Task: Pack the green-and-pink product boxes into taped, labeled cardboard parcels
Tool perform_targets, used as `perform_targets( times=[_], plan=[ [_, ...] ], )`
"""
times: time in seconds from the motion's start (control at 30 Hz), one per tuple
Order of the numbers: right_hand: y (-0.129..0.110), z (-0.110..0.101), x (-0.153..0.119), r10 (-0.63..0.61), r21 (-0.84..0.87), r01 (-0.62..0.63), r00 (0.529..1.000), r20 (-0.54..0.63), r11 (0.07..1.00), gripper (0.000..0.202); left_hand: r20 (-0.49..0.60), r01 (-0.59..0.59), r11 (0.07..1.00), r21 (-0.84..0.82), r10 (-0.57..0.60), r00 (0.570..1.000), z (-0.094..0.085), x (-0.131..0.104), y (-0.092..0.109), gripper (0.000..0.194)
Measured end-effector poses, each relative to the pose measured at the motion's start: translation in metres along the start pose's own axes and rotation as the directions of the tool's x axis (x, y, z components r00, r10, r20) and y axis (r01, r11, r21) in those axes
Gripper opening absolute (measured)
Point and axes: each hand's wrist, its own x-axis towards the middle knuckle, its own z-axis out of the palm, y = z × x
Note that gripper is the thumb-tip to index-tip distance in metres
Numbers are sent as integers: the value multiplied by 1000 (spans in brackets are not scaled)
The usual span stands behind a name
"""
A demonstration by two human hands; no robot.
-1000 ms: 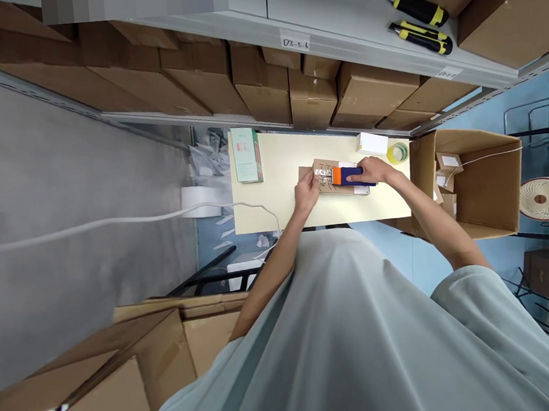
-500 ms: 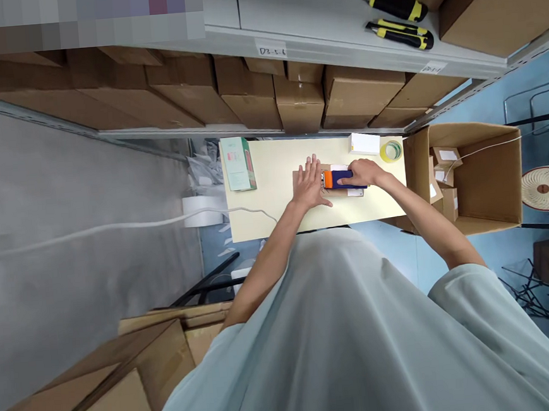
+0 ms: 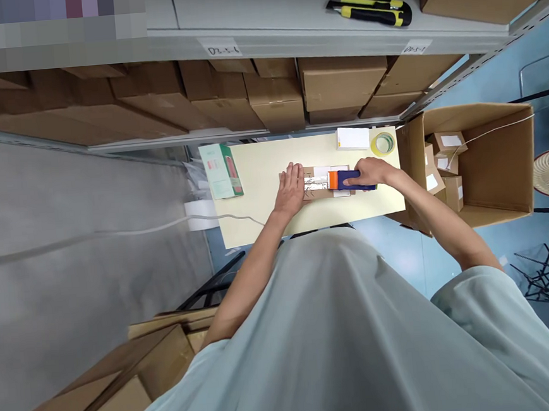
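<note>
A small flat cardboard box (image 3: 316,194) lies on the pale yellow tabletop (image 3: 256,162), with a shiny strip of clear tape (image 3: 316,182) running along its top. My left hand (image 3: 291,188) rests flat on the left end of the box, fingers stretched out. In my right hand (image 3: 371,171) is a tape dispenser (image 3: 346,179), dark blue with an orange front, held over the right part of the box. The tape spans the gap between my left hand and the dispenser. My palm hides the box's left end.
A green and white box (image 3: 221,171) stands at the table's left. A white box (image 3: 353,138) and a yellow tape roll (image 3: 384,144) lie at the back right. Right of the table, a large open carton (image 3: 490,169) holds several small boxes. A shelf with cartons (image 3: 345,79) and utility knives (image 3: 373,11) spans the back.
The tape dispenser has moved right along the box, away from my left hand, and a longer strip of tape shows between them. My view has shifted slightly.
</note>
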Motion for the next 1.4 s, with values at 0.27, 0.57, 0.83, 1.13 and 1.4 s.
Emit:
perform_targets(
  times=[0.27, 0.57, 0.83, 1.13, 1.4],
  plan=[
    [97, 8, -17, -25, 168, 14, 998, 60, 986, 68, -8, 15, 999, 30, -15, 1000, -3, 0, 2, 119],
    [116, 19, 6, -7, 4, 7, 1000, -11, 1000, 60, 23, 25, 995, 91, -27, 999, -3, 28, 64, 150],
    [147, 27, 8, -34, 76, 34, 999, -5, 997, 59, 13, -120, 992, 40, 119, 993, 34, 73, 117, 136],
    [124, 27, 13, -175, 258, 148, 981, 86, 955, 60, 16, -54, 997, 59, 53, 998, 23, 34, 70, 105],
    [114, 27, 21, -151, 197, 123, 979, 135, 973, 57, 52, -34, 998, 59, 31, 998, 23, 32, 66, 108]
  ],
)
